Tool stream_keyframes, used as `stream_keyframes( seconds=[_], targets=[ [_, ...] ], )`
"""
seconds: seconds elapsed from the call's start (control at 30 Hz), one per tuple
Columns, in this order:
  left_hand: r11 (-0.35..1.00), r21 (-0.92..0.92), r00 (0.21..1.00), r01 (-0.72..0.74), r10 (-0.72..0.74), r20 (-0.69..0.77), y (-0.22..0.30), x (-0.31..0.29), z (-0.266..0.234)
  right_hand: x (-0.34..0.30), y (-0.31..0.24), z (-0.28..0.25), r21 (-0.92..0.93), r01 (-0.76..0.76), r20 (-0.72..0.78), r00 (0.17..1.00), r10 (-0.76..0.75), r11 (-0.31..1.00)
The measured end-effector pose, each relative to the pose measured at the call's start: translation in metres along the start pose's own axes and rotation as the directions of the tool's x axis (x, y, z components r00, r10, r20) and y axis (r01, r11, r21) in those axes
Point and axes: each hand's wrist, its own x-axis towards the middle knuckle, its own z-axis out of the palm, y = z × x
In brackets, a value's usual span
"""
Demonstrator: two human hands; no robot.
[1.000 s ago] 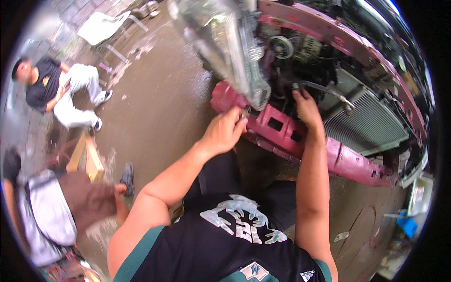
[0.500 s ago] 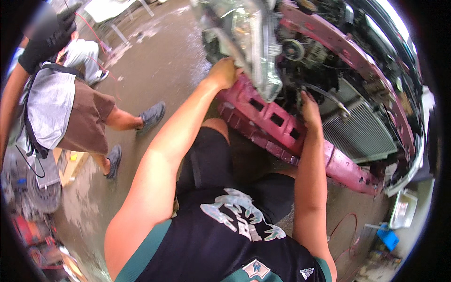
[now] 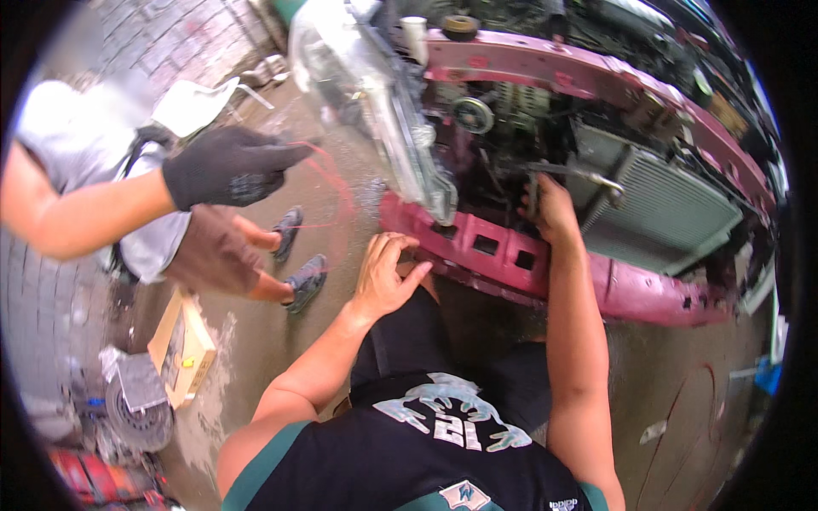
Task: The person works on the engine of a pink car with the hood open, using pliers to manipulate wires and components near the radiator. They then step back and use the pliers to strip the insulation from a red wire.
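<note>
Pink bumper beam spans the front of the engine bay in the head view, and the clear headlight leaning over its left end could slip or get scratched if knocked by the left hand — fingers loosely spread at the beam's edge, gripping nothing that shows. Just left of the radiator, the right hand is closed around a slim grey handle — what it joins is too dark to tell — and losing that hold could scrape knuckles or bend fins.

The head-worn fisheye looks down, close above both hands.
</note>
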Motion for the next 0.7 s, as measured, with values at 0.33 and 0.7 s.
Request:
stream_keyframes(
  seconds=[0.33, 0.7],
  targets=[
    [0.816, -0.567, 0.929, 0.114, -0.29, -0.231, 0.01, 0.031, -0.076, -0.009, -0.006, 0.01, 0.127, -0.122, 0.098, 0.989, 0.11, 0.984],
    [0.776, -0.56, 0.885, 0.291, -0.441, -0.151, -0.017, 0.03, -0.087, -0.018, -0.013, 0.011, 0.215, -0.238, 0.238, 0.953, 0.185, 0.947]
  ],
)
